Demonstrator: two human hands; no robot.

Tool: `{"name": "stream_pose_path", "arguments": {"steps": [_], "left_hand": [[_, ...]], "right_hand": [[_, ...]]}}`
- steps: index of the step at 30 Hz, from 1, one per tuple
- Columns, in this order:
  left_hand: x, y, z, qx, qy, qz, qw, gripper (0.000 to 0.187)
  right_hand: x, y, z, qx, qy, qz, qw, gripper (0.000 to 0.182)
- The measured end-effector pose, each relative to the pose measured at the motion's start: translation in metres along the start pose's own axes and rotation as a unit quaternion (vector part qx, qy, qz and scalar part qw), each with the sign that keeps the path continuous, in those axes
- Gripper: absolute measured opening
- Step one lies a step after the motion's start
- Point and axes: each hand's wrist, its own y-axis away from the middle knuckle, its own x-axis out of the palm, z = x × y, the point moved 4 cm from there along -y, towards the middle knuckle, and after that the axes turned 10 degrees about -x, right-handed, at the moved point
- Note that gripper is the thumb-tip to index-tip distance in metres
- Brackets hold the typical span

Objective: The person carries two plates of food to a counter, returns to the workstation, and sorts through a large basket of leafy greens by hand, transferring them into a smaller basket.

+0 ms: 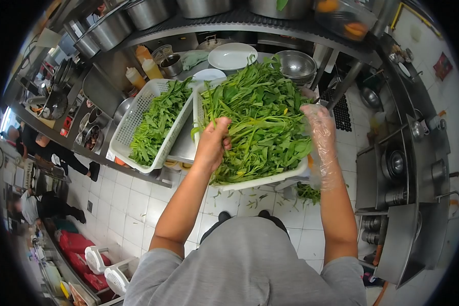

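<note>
A large heap of long-stemmed leafy greens [260, 112] overfills a white plastic basket [270, 179] in front of me. My left hand [217, 143] is bare and closed at the heap's left side, with thin stems at its fingers. My right hand [320, 122] wears a loose clear plastic glove and touches the heap's right edge; its fingertips are partly hidden by the glove and leaves. To the left, a second white perforated basket [118, 138] holds a smaller pile of leafy greens [160, 122].
Behind the baskets are a white oval plate [233, 56], a steel colander [297, 65] and sauce bottles [151, 69]. A shelf with steel pots [150, 13] runs overhead. Scraps of leaf lie on the tiled floor [137, 194]. Other people [48, 206] are at far left.
</note>
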Motion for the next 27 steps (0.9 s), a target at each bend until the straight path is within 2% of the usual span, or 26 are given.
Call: {"name": "stream_pose_path", "arguments": {"steps": [2,3,4,5,6,8,12,13,14,15,16,17,18,20,21,22,24,26,27], "left_hand": [[0.0,-0.007,0.002,0.087,-0.222,0.002,0.971,0.031],[0.0,-0.012,0.005,0.078,-0.266,-0.033,0.96,0.028],[0.003,-0.017,0.011,0.08,-0.267,-0.031,0.96,0.028],[0.014,-0.017,0.009,0.225,-0.367,-0.028,0.902,0.026],[0.027,-0.014,0.009,0.365,-0.453,-0.025,0.813,0.024],[0.044,-0.019,0.021,0.364,-0.481,-0.006,0.798,0.022],[0.051,-0.036,0.037,0.328,-0.54,0.002,0.775,0.021],[0.052,-0.035,0.036,0.344,-0.537,-0.004,0.77,0.018],[0.054,-0.034,0.034,0.347,-0.537,0.0,0.769,0.018],[0.055,-0.031,0.031,0.317,-0.52,-0.004,0.793,0.016],[0.053,-0.031,0.03,0.287,-0.503,-0.01,0.815,0.015],[0.051,-0.032,0.03,0.296,-0.457,0.032,0.838,0.013],[0.051,-0.031,0.025,0.299,-0.458,0.03,0.837,0.013],[0.047,-0.029,0.021,0.212,-0.391,0.02,0.896,0.013],[0.049,-0.028,0.017,0.23,-0.389,0.019,0.892,0.013],[0.049,-0.026,0.015,0.231,-0.39,0.019,0.891,0.013],[0.048,-0.024,0.016,0.116,-0.266,0.043,0.956,0.013],[0.046,-0.024,0.015,0.117,-0.276,0.046,0.953,0.014],[0.044,-0.026,0.013,0.137,-0.267,0.042,0.953,0.014]], "right_hand": [[0.002,0.001,0.004,-0.026,-0.088,-0.016,0.996,0.023],[0.001,0.0,0.007,-0.027,-0.088,-0.017,0.996,0.023],[0.001,0.0,0.008,0.018,-0.125,-0.011,0.992,0.022],[0.002,0.001,0.009,0.064,-0.162,-0.004,0.985,0.021],[0.002,0.0,0.016,0.06,-0.163,-0.004,0.985,0.021],[0.003,0.003,0.025,0.094,-0.182,-0.026,0.978,0.019],[-0.003,0.004,0.026,0.063,-0.177,-0.029,0.982,0.022],[-0.007,0.004,0.023,0.066,-0.208,-0.054,0.974,0.022],[-0.012,0.004,0.019,0.069,-0.239,-0.081,0.965,0.022],[-0.019,0.002,0.013,0.068,-0.239,-0.086,0.965,0.022],[-0.034,0.0,0.004,0.057,-0.289,-0.152,0.944,0.02],[-0.047,-0.001,-0.003,0.045,-0.337,-0.215,0.915,0.018],[-0.058,0.0,-0.001,0.049,-0.394,-0.267,0.878,0.017],[-0.077,-0.002,0.002,0.074,-0.429,-0.285,0.854,0.019],[-0.079,-0.002,0.005,0.073,-0.43,-0.286,0.853,0.019],[-0.079,-0.002,0.006,0.092,-0.4,-0.26,0.874,0.018],[-0.078,0.005,0.006,0.111,-0.368,-0.236,0.893,0.018],[-0.065,0.017,0.004,0.154,-0.307,-0.153,0.927,0.017],[-0.06,0.023,0.001,0.193,-0.307,-0.143,0.921,0.016]]}}
